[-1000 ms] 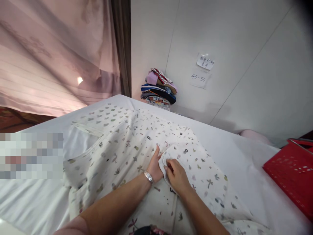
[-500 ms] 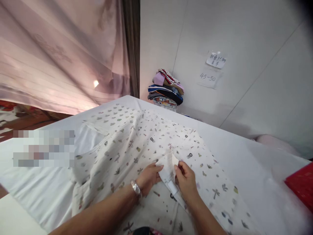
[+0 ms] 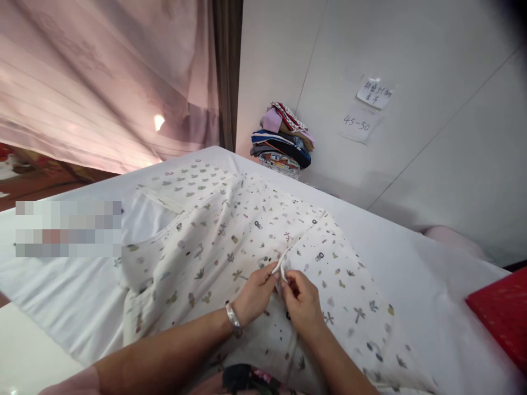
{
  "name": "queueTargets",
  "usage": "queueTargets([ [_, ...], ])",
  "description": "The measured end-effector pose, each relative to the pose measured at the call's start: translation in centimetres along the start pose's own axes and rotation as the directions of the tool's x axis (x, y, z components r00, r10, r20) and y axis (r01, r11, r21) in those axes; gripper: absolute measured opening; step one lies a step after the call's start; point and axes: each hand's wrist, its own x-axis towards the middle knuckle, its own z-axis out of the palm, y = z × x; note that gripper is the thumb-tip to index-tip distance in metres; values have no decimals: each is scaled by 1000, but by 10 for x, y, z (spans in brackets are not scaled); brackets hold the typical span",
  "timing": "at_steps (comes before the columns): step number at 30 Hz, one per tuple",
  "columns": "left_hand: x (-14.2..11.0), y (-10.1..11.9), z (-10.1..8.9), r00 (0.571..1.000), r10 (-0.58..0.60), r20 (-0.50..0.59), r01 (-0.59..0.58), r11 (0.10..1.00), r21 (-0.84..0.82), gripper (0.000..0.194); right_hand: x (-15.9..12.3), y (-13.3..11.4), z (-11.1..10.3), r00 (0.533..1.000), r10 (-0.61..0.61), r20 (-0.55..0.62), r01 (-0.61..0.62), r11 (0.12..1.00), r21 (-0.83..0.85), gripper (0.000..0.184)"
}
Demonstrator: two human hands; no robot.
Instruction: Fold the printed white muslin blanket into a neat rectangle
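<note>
The left forearm [image 3: 173,348] slants in from the lower left and the right forearm [image 3: 343,362] from the lower right, converging at mid-counter. The left hand [image 3: 254,294] and right hand [image 3: 303,303] lie just beside each other, each grip pinching a raised edge of cloth between thumb and fingers. A silvery bracelet [image 3: 233,319] circles the left wrist.

The cloth [image 3: 242,244] is spread over the counter, beneath both hands; it is white, loosely wrinkled, with rows of grey-green prints at its far left and scattered palms elsewhere. A narrow ridge [image 3: 297,238] runs obliquely away from the fingers.

The counter [image 3: 411,269] has a white cover. Behind it stand a pale wall [image 3: 411,38] and, at left, a pink curtain [image 3: 123,77]. A red basket [image 3: 500,315] is at the right edge, a clothes pile [image 3: 284,140] beyond the far edge. Two handwritten notes [image 3: 357,127] hang on the wall, the lower reading "45-50".
</note>
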Motion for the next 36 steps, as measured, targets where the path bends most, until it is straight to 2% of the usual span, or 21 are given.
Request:
queueTargets([
  [5, -6, 5, 3, 998, 54, -11, -52, 991, 124, 33, -1, 0, -1, 1000, 23, 20, -23, 1000, 10, 9],
  [21, -10, 0, 3, 993, 112, 23, -114, 989, 99, 47, -3, -2, 0, 998, -30, 46, 28, 998, 62, 16],
  [28, -10, 2, 4, 996, 94, 5, -94, 984, 154, 49, -3, -4, 1, 995, -97, 34, 95, 994, 60, 23],
  [36, -7, -1, 3, 997, 55, -58, -47, 991, 126, 45, -2, -5, 3, 997, -66, 35, 61, 989, 135, 23],
])
